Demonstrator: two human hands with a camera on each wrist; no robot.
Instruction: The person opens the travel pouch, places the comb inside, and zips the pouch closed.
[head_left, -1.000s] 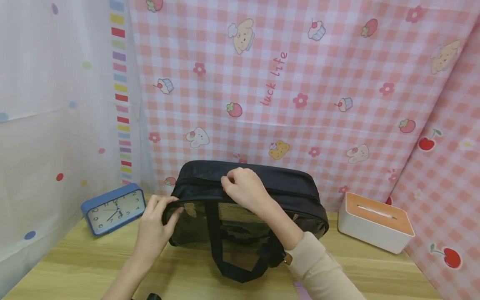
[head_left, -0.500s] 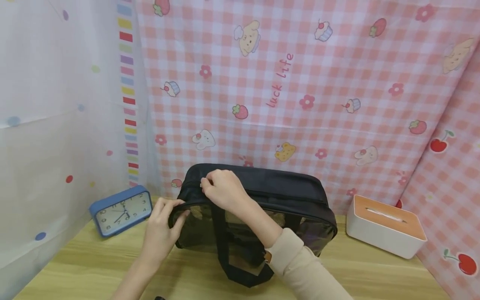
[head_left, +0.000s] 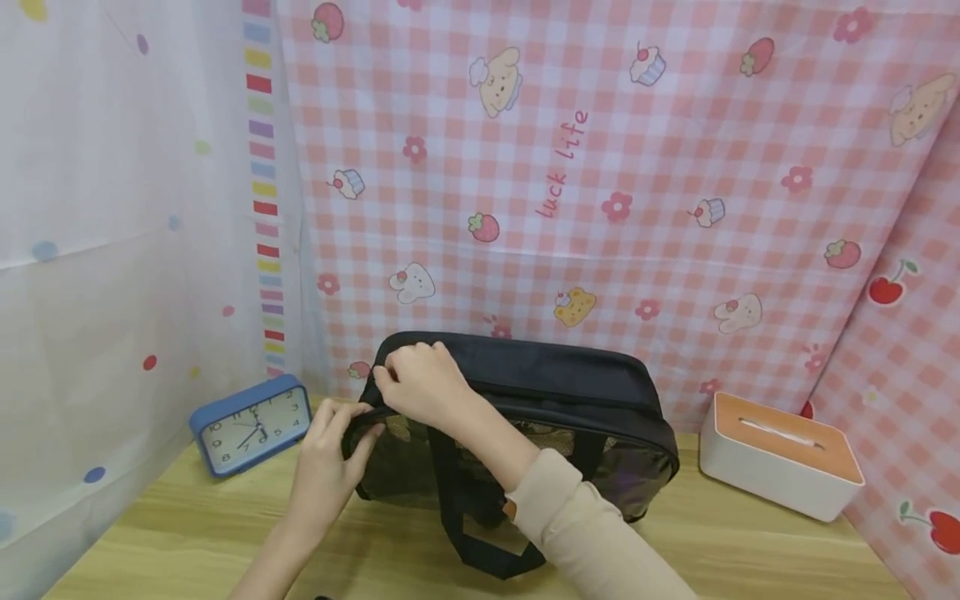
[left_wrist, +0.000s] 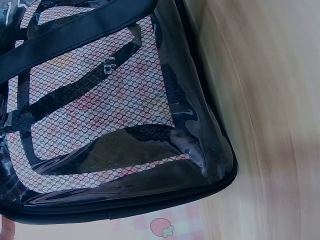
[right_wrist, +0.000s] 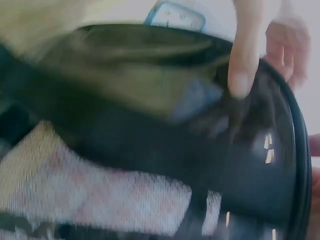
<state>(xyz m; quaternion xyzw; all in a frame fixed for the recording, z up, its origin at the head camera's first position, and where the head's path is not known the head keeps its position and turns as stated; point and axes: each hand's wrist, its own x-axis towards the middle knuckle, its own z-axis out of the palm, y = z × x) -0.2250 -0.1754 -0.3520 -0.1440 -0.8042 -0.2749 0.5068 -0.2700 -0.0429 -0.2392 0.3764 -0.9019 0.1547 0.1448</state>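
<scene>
A black bag (head_left: 555, 367) with a see-through front and mesh stands on the wooden table. My left hand (head_left: 326, 462) pinches its upper left corner, thumb (right_wrist: 242, 75) on the clear front and fingers over the top edge. Close beside it, at the left end of the bag's top seam, my right hand (head_left: 427, 383) is curled with thumb and forefinger together on the zipper line; the zipper pull itself is hidden by the fingers. A black strap handle (head_left: 498, 565) hangs down the bag's front. The left wrist view shows the clear panel (left_wrist: 145, 95) up close.
A blue clock (head_left: 251, 429) stands left of the bag. To the right is a white tissue box (head_left: 780, 458) with an orange lid. A pink checked cloth (head_left: 525, 167) hangs close behind the bag, over the wooden table (head_left: 405, 550).
My right hand has slid left along the top seam, from mid-bag to near my left hand. The left hand keeps its hold on the corner. The view has shifted slightly.
</scene>
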